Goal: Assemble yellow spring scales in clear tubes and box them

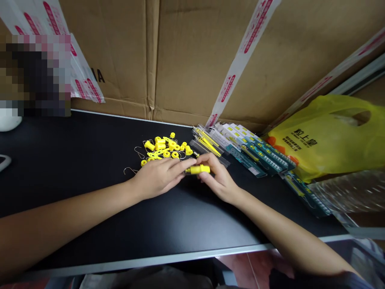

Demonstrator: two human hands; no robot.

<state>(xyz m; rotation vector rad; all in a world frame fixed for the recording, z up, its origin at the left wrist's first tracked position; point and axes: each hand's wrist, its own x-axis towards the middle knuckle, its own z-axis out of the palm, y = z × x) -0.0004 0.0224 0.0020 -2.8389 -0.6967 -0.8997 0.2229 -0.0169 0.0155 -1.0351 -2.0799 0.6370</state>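
Observation:
A yellow plastic cylindrical piece (200, 169) with a wider, blocky right end is held between my two hands, just above the black table. My right hand (219, 176) pinches its right end between thumb and fingers. The fingers of my left hand (161, 176) close on its left end, where a thin dark part partly shows. Behind my left hand lies a loose pile of yellow plastic parts (161, 147), with short spools, rings and flat strips. Bent wire hooks (139, 152) lie among and beside them; my left hand hides part of the pile.
Slim clear packs with yellow sticks (207, 141) lie right of the pile. Beside them are stacked green-and-white boxed packs (255, 150). A yellow plastic bag (331, 138) stands at the right, near clear plastic wrap (355, 190). Large cardboard (186, 60) walls the table's back.

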